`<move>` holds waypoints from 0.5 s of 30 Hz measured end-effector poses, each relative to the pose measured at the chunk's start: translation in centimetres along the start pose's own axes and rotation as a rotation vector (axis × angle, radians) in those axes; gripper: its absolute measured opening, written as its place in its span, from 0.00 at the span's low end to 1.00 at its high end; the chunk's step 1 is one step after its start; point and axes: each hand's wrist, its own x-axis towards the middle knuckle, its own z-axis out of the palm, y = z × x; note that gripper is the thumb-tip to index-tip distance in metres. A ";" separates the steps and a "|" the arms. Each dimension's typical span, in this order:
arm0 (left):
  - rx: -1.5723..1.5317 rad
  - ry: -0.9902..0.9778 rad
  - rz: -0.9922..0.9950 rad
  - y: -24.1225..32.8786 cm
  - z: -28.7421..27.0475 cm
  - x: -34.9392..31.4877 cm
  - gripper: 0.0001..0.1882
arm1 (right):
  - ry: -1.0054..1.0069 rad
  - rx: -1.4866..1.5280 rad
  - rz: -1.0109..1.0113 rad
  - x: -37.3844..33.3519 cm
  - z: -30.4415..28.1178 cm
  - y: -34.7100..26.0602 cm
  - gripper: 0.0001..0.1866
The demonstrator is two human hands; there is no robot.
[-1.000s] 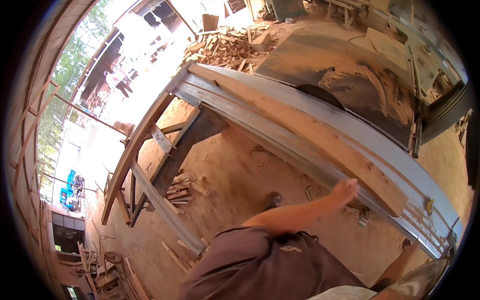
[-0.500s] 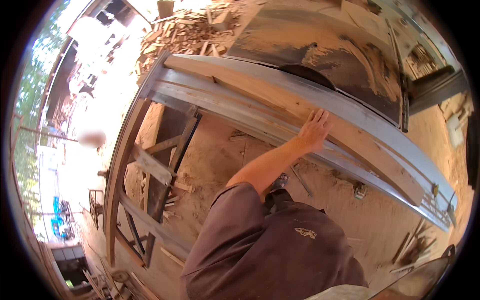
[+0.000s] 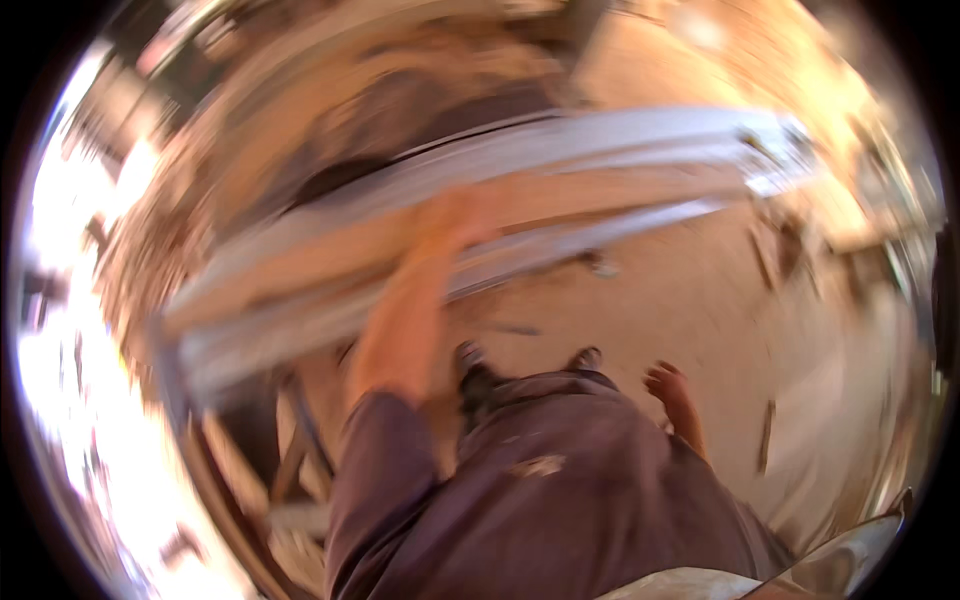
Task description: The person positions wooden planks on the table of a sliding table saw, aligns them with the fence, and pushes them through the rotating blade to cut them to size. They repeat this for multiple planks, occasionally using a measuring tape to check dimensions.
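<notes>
Nearest to us is our dark shirt (image 3: 590, 490), with our shoes (image 3: 470, 356) on the sandy-brown floor (image 3: 650, 310). Our right hand (image 3: 668, 383) hangs low over that floor, well apart from the table, fingers loosely curled and free. Our left hand (image 3: 462, 215) is stretched out over the middle of a long wooden beam (image 3: 600, 196); blur hides its fingers, so we cannot tell whether it grips or only rests there. The beam lies lengthwise on a grey metal table (image 3: 650, 128), one end by the table's left end, the other short of its right end, where we see a small fitting (image 3: 760, 148). Along the table's far edge stands a dark curved disc (image 3: 335, 180), and beyond it a dark panel (image 3: 400, 105) streaked with orange-brown dust. Farthest left, bright light washes out the room.
</notes>
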 end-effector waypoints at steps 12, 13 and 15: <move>0.153 0.026 -0.148 4.2 7.3 5.4 0.47 | 0.104 0.185 0.081 13.4 -14.9 -0.5 0.26; 0.160 0.041 -0.145 4.6 7.2 5.4 0.47 | 0.119 0.180 0.098 15.1 -16.4 -1.1 0.26; 0.143 0.095 -0.150 5.1 8.1 5.7 0.46 | 0.142 0.034 0.022 18.1 -19.5 -4.7 0.28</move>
